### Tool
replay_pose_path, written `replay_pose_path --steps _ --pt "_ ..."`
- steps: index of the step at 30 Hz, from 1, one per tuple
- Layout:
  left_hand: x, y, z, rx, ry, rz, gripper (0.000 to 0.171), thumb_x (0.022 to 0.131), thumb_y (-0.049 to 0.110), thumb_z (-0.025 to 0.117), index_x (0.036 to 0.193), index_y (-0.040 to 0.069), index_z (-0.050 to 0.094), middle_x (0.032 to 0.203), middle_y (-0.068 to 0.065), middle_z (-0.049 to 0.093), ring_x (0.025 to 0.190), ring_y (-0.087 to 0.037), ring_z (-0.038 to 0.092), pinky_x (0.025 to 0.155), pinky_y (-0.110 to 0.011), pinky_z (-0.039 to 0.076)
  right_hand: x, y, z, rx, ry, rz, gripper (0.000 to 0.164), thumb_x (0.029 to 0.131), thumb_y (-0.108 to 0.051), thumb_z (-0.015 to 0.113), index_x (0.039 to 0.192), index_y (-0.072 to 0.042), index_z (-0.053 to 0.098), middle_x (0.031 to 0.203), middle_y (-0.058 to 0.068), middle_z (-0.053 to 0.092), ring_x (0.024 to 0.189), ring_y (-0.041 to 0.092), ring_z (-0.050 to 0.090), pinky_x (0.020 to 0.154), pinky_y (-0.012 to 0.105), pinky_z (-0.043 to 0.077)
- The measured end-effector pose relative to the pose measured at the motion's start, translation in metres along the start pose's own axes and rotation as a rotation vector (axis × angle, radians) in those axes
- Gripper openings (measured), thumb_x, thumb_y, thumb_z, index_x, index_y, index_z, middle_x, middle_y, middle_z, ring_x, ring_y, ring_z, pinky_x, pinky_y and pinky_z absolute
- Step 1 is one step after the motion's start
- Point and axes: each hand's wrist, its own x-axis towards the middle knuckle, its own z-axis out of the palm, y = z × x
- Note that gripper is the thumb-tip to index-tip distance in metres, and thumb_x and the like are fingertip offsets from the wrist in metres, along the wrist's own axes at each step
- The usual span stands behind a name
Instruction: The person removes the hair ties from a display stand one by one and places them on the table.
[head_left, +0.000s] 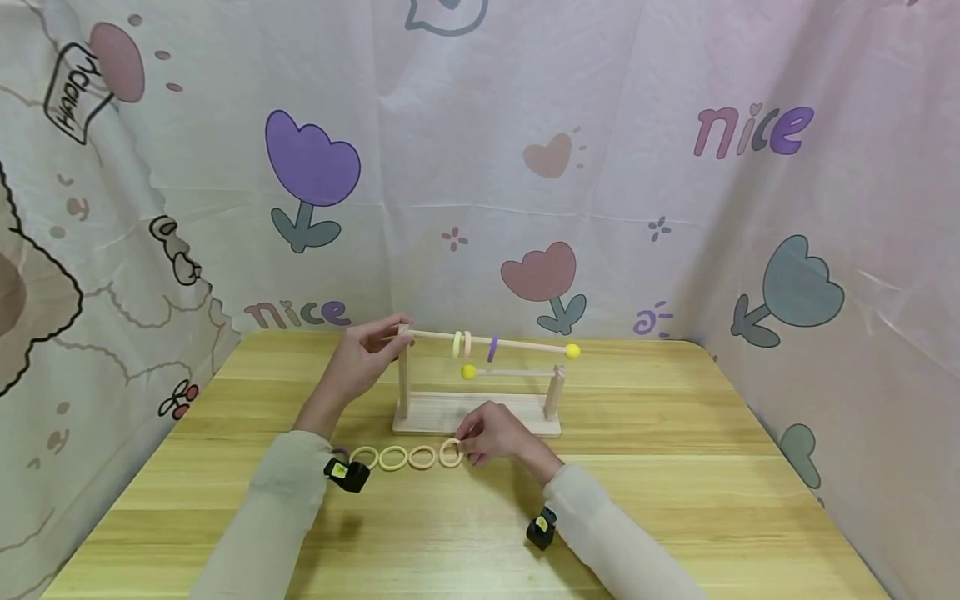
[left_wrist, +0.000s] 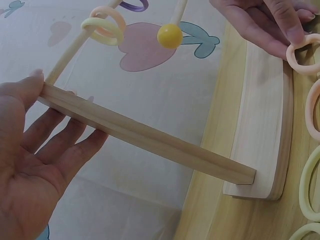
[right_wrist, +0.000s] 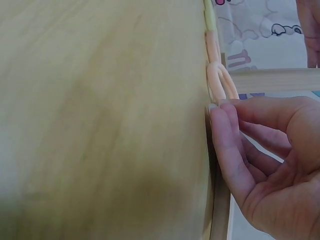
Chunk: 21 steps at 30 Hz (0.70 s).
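Observation:
My left hand (head_left: pixel 362 358) grips the top of the left post (left_wrist: pixel 150 134) of a wooden stand, thumb on one side and fingers on the other. From that post a rod (head_left: pixel 517 343) runs right to a yellow ball (head_left: pixel 573 352). A light green ring (head_left: pixel 456 345), a peach ring (head_left: pixel 468 344) and a purple ring (head_left: pixel 492 348) hang on it. Before the stand's base (head_left: pixel 442 423), my right hand (head_left: pixel 497 432) pinches a peach ring (right_wrist: pixel 215 82) between thumb and fingertips. This ring is tilted up at the right end of a row of rings.
Several other rings, among them a light green one (head_left: pixel 382 461) and a peach one (head_left: pixel 412 460), lie on the wooden table (head_left: pixel 637 500). A shorter rod (head_left: pixel 517 373) with a yellow ball (head_left: pixel 468 372) extends left from the right post (head_left: pixel 554 396). A printed curtain (head_left: pixel 450 167) stands behind.

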Motion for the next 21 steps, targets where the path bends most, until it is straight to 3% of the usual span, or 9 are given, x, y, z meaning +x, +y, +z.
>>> replay_pose_path --steps 21 --pt "-0.0011 0.0023 -0.0009 -0.017 0.001 -0.001 0.036 0.101 0.029 0.067 0.133 0.011 0.069 0.128 -0.014 0.072 0.114 -0.030 0.072 0.090 -0.024 0.061 0.0016 -0.0024 0.0052 -0.010 0.024 0.028 0.004 0.090 0.000 0.075 0.091 0.004 0.076 0.072 0.015 0.075 0.056 0.017 0.071 0.055 0.031 0.063"
